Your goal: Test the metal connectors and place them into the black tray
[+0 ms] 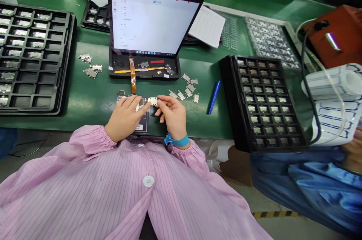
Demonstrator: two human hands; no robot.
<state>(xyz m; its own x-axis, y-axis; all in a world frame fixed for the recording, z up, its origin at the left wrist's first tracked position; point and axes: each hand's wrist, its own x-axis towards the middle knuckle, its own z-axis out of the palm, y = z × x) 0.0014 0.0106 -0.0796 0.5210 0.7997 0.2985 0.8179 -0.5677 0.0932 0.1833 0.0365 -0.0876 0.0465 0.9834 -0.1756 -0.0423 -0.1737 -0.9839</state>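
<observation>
My left hand rests on a small black circuit board at the table's near edge, index finger stretched toward a small square metal part. My right hand, with a blue wrist strap, pinches that metal part from the right. An orange ribbon cable runs from the board up to a black test fixture that carries an upright lit screen.
Loose metal parts lie right of the fixture and left of it. A blue pen lies beside a black tray of parts. Another black tray sits at left. A person in blue sits at right with label rolls.
</observation>
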